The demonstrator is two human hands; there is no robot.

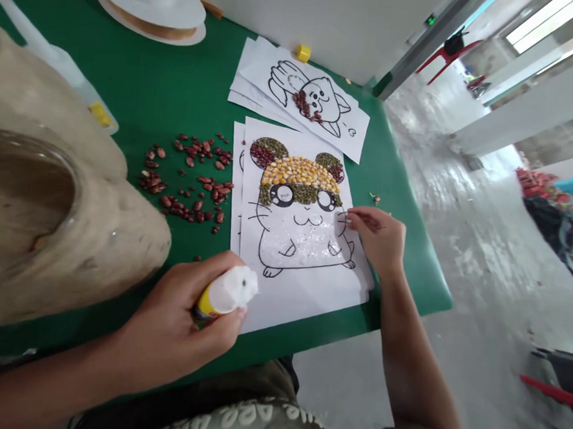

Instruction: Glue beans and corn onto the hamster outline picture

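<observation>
A hamster outline on white paper (306,287) lies on the green table (143,96); its head is covered with yellow corn kernels (299,171), green beans and red beans, and its body shines with wet glue. My left hand (177,327) is closed around a glue bottle (226,293) at the sheet's lower left corner. My right hand (377,236) rests on the sheet's right edge, fingers pinched together at the hamster's side; what they hold, if anything, I cannot make out.
Loose red beans (191,183) are scattered left of the sheet. More drawing sheets (303,96) with a yellow cap (303,52) lie farther back. A tape reel (148,2), a plastic bottle (62,65) and a tan bag with a glass jar (35,193) sit at left.
</observation>
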